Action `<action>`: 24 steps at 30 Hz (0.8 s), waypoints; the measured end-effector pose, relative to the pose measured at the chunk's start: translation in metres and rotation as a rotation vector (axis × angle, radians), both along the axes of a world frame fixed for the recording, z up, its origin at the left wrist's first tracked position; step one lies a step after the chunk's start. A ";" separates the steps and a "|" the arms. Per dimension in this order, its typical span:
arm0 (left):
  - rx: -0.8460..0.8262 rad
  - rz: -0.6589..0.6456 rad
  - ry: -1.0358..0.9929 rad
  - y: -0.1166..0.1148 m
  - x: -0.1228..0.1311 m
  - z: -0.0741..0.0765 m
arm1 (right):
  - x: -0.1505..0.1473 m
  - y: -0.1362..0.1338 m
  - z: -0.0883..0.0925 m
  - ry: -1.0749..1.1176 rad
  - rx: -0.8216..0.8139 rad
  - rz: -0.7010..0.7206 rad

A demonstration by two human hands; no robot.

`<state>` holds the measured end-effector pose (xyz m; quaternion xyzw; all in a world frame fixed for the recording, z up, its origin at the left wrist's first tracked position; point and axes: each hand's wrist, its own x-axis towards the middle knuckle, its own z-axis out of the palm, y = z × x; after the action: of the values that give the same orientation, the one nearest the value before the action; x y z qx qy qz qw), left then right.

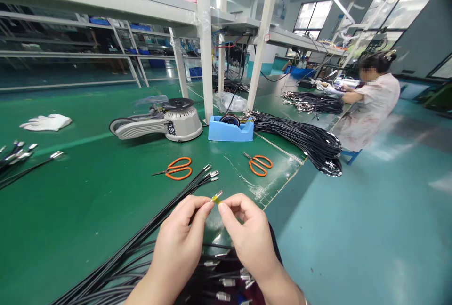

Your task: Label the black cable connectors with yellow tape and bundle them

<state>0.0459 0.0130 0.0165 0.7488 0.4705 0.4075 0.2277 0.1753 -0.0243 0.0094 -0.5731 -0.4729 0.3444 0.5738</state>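
Note:
My left hand [180, 239] and my right hand [247, 234] meet above the green table [70, 211], near its front edge. Both pinch the metal tip of a thin black cable [216, 197], which carries a small yellow piece, perhaps tape. The cable itself runs down behind my hands, mostly hidden. Just beyond my fingers lies a bundle of black cables [148, 229] with metal ends, stretching from the lower left toward the middle. More cable ends [226, 281] lie in my lap below my wrists.
Two orange scissors [178, 168] [259, 164] lie ahead. Behind them stand a grey tape dispenser machine [158, 124] and a blue tape holder [230, 129]. A big cable pile [310, 142] hangs over the right edge. White gloves [47, 122] lie far left. Another person [367, 102] sits at the right.

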 end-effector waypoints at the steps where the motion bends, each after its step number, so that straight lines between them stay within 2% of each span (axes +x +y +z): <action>1: -0.035 0.002 -0.004 0.000 0.000 0.000 | 0.000 0.000 0.000 -0.002 0.003 0.004; 6: -0.280 0.009 -0.083 0.000 0.001 0.003 | -0.001 0.004 0.002 -0.003 0.024 0.019; 11: -0.515 -0.026 -0.258 0.001 0.001 0.003 | -0.003 0.006 0.002 -0.016 0.048 0.015; 24: -0.754 -0.216 -0.653 0.004 -0.002 0.004 | -0.003 0.010 0.005 -0.006 0.079 0.042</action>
<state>0.0436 0.0169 0.0203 0.4924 0.4091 0.3964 0.6581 0.1726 -0.0142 0.0147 -0.5413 -0.4998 0.3356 0.5870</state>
